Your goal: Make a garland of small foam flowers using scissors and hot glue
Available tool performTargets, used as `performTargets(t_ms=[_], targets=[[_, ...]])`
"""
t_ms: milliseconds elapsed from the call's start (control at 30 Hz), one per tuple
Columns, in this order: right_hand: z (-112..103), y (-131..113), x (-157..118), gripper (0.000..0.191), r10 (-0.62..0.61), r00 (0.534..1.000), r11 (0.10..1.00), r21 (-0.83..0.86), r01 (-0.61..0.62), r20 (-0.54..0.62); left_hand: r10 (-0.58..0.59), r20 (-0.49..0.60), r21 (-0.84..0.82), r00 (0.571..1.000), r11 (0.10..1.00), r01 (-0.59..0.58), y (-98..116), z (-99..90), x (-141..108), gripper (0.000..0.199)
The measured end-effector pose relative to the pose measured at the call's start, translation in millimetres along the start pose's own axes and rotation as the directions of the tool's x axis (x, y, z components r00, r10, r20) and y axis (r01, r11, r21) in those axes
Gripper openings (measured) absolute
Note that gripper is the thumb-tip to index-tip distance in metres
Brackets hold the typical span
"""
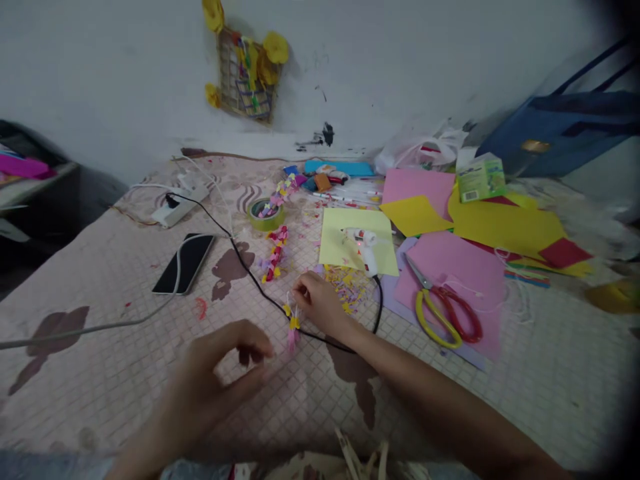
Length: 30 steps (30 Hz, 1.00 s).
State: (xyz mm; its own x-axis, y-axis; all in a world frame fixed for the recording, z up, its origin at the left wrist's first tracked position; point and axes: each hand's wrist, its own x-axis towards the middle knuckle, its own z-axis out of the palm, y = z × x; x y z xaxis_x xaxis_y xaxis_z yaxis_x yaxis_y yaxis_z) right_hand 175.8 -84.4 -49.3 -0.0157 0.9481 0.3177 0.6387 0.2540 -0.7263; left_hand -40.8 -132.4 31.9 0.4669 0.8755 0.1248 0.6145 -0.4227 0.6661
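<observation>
My right hand (320, 300) pinches the top of a thin white string (295, 303). Yellow and pink paper pieces (293, 325) dangle from it above the cloth, over a black cord. To the lower left, my left hand (220, 373) is slightly blurred. Its fingers are curved, with a small gap between thumb and forefinger and nothing visible in them. Just beyond the hands lies a decorated strip (276, 253) of red, pink and yellow pieces. Small yellow and purple paper bits (345, 283) are heaped right of my right hand.
A white glue gun (365, 247) rests on a pale yellow sheet (333, 233), its black cord (250, 273) crossing to a power strip (175, 208). Scissors (440, 307) lie on pink paper (450, 260). Left are a phone (185, 263) and grey cable (125, 325); tape (267, 219) stands behind.
</observation>
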Motion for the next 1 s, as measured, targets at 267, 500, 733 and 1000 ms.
performTargets(t_ms=[267,500,733,1000], targets=[[-1.3,1.5,-1.1,0.010,-0.003,1.000,1.000,0.002,0.003,-0.010,-0.084,0.120,0.303,0.989,0.952,0.044,-3.4,64.0,17.9,0.012],[-5.7,-1.8,1.6,0.009,-0.003,1.000,1.000,0.012,0.004,-0.025,-0.089,0.104,0.279,0.991,0.959,0.057,-9.8,61.5,11.4,0.016],[-0.8,0.6,7.7,0.008,-0.003,1.000,1.000,-0.018,0.003,-0.014,-0.081,0.008,0.331,0.997,0.941,0.073,-21.6,55.8,19.4,0.019],[-28.6,-6.2,4.3,0.021,-0.036,0.998,0.999,-0.040,0.034,-0.047,-0.102,-0.010,0.291,0.995,0.952,0.101,-27.3,47.9,12.8,0.012]])
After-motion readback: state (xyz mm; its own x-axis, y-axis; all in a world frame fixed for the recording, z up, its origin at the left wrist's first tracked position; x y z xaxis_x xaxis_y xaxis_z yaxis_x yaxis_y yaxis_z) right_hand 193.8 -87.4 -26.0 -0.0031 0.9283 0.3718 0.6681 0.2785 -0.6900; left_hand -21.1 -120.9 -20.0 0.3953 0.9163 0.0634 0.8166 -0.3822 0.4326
